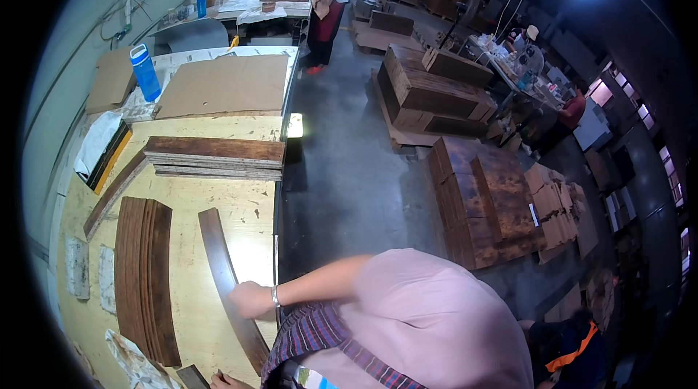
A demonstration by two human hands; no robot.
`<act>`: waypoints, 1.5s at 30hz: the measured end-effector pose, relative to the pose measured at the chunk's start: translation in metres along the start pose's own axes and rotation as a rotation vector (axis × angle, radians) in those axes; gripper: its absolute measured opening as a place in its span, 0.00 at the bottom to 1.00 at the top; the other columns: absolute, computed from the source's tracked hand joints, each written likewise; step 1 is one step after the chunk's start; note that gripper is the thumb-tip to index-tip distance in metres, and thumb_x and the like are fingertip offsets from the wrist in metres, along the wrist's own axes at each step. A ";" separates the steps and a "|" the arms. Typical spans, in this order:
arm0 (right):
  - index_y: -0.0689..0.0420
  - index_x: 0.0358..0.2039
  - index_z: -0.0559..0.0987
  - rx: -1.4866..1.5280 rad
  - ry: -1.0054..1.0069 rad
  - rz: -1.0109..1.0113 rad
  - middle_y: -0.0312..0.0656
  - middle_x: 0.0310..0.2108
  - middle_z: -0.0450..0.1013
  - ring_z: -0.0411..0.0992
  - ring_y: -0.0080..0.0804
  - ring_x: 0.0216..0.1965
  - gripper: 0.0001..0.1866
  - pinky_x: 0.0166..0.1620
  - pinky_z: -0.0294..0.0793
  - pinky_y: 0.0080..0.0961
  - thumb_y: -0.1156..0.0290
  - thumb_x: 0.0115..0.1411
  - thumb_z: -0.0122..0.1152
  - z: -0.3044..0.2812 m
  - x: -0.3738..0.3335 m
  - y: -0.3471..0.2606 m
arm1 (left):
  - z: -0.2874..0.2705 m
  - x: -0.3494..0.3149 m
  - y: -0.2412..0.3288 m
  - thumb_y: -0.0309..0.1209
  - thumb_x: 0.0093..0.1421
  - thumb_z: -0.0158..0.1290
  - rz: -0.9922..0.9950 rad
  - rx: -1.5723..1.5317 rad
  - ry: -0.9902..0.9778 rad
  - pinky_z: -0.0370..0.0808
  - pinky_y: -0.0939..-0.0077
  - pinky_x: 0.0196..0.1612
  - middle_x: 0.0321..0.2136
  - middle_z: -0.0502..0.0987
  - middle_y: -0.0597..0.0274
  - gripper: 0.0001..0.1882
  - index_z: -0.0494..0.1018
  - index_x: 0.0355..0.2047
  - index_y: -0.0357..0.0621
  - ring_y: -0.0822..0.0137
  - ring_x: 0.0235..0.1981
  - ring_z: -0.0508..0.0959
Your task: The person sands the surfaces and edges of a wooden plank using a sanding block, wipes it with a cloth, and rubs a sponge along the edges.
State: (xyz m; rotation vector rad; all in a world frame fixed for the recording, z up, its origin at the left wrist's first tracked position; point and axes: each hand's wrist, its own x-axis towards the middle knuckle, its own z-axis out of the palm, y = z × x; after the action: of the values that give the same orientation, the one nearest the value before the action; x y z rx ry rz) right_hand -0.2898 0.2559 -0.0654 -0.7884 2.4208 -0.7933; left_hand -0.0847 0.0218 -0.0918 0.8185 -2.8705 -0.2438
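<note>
Looking down from far off, I find the left hand (231, 383) cut by the lower edge, beside a dark piece of wood (192, 377); I cannot tell whether its fingers hold anything. Further up, the right hand (251, 300) is the one nearer the middle of the curved wooden strip (220, 254), over its right edge. That strip lies on the pale tabletop (193, 280), its long axis running from near right to far left, so I judge the grip sits across it. The right forearm (320, 283) slants in from the right, fingers curled; whether they pinch the strip or merely press it, I cannot tell. Leftward lies a bundle of curved slats (143, 280); beyond, another stack (214, 156), then a cardboard sheet (225, 87).
</note>
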 end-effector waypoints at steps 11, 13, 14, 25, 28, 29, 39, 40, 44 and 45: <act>0.48 0.32 0.82 -0.375 -0.106 -0.976 0.40 0.37 0.75 0.72 0.42 0.45 0.32 0.51 0.69 0.42 0.48 0.22 0.77 0.051 0.054 -0.007 | 0.076 0.006 -0.107 0.20 0.58 0.48 -0.158 -0.707 0.016 0.73 0.70 0.40 0.32 0.73 0.55 0.13 0.71 0.44 0.35 0.63 0.35 0.74; 0.52 0.23 0.80 -0.260 -0.015 -0.994 0.43 0.28 0.74 0.72 0.46 0.37 0.22 0.40 0.72 0.41 0.57 0.22 0.70 0.054 0.058 0.021 | 0.018 0.001 -0.017 0.27 0.66 0.48 -0.424 -1.298 -0.208 0.71 0.78 0.34 0.32 0.70 0.65 0.06 0.68 0.42 0.40 0.75 0.30 0.70; 0.55 0.22 0.78 -0.192 -0.145 -0.989 0.46 0.30 0.70 0.69 0.47 0.37 0.20 0.43 0.69 0.41 0.61 0.25 0.69 0.043 0.050 0.005 | 0.001 -0.013 -0.003 0.28 0.67 0.47 -0.529 -1.399 -0.110 0.72 0.76 0.34 0.32 0.70 0.65 0.08 0.67 0.45 0.40 0.73 0.30 0.71; 0.54 0.40 0.78 -0.124 -0.160 -0.845 0.41 0.39 0.69 0.67 0.41 0.45 0.27 0.52 0.65 0.37 0.64 0.33 0.70 0.039 0.047 -0.020 | -0.009 -0.033 0.031 0.26 0.69 0.44 -0.700 -1.690 -0.178 0.73 0.80 0.37 0.34 0.72 0.68 0.18 0.68 0.58 0.38 0.76 0.33 0.71; 0.49 0.44 0.79 -0.162 -0.165 -0.870 0.40 0.40 0.69 0.67 0.39 0.46 0.31 0.52 0.63 0.37 0.61 0.34 0.73 0.039 0.044 -0.026 | -0.011 -0.041 0.031 0.26 0.70 0.44 -0.734 -1.702 -0.168 0.73 0.83 0.37 0.34 0.72 0.68 0.20 0.64 0.61 0.36 0.78 0.33 0.72; 0.47 0.45 0.79 -0.190 -0.202 -0.861 0.39 0.40 0.68 0.67 0.38 0.46 0.32 0.52 0.63 0.37 0.59 0.33 0.74 0.038 0.042 -0.028 | -0.014 -0.043 0.032 0.26 0.69 0.45 -0.738 -1.676 -0.174 0.73 0.84 0.36 0.34 0.71 0.69 0.20 0.66 0.60 0.37 0.79 0.32 0.71; 0.43 0.44 0.80 -0.255 -0.172 -0.787 0.35 0.38 0.68 0.65 0.35 0.43 0.33 0.46 0.61 0.33 0.54 0.31 0.75 0.031 0.045 -0.036 | 0.008 -0.060 0.008 0.23 0.65 0.47 -0.684 -1.458 -0.193 0.69 0.88 0.26 0.33 0.72 0.67 0.17 0.70 0.55 0.39 0.81 0.28 0.70; 0.44 0.44 0.80 -0.257 -0.175 -0.780 0.36 0.38 0.68 0.65 0.35 0.43 0.33 0.47 0.60 0.33 0.55 0.31 0.74 0.033 0.046 -0.035 | 0.007 -0.058 0.008 0.22 0.65 0.48 -0.726 -1.478 -0.210 0.69 0.87 0.26 0.34 0.72 0.67 0.17 0.70 0.54 0.39 0.81 0.28 0.70; 0.46 0.44 0.80 -0.278 -0.197 -0.737 0.37 0.39 0.68 0.65 0.35 0.43 0.33 0.47 0.61 0.33 0.55 0.31 0.74 0.028 0.049 -0.039 | -0.005 -0.053 0.017 0.21 0.64 0.49 -0.712 -1.455 -0.156 0.66 0.87 0.23 0.35 0.72 0.66 0.18 0.70 0.54 0.38 0.80 0.26 0.70; 0.47 0.44 0.80 -0.279 -0.193 -0.729 0.37 0.39 0.68 0.65 0.36 0.43 0.34 0.47 0.61 0.34 0.55 0.31 0.74 0.027 0.049 -0.039 | -0.006 -0.051 0.020 0.20 0.63 0.49 -0.662 -1.421 -0.120 0.65 0.88 0.23 0.34 0.72 0.66 0.18 0.70 0.54 0.38 0.80 0.26 0.69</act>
State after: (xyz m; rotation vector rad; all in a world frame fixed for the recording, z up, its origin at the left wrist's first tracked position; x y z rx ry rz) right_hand -0.2955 0.1880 -0.0715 -1.8207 2.0807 -0.5794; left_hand -0.0509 0.0651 -0.0871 1.2246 -1.5692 -2.0256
